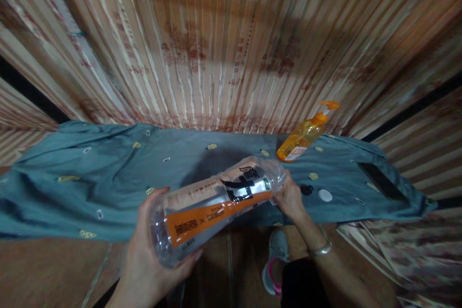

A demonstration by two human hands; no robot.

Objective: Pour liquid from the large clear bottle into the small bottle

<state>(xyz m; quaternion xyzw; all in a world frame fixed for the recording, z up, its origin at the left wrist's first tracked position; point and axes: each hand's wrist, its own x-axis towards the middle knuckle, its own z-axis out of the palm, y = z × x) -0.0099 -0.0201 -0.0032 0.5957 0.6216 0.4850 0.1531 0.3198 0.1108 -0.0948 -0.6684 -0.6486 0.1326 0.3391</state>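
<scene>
Two hands, bottle over cloth edge

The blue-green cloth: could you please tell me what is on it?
On the cloth are a pump bottle, a small black object, a white disc and a dark slab. The large held bottle hides part of it; what lies there cannot be seen.

Left hand low, fingers and thumb spread wide in a curved grip; right hand closed, my forearm angling up to it
</scene>
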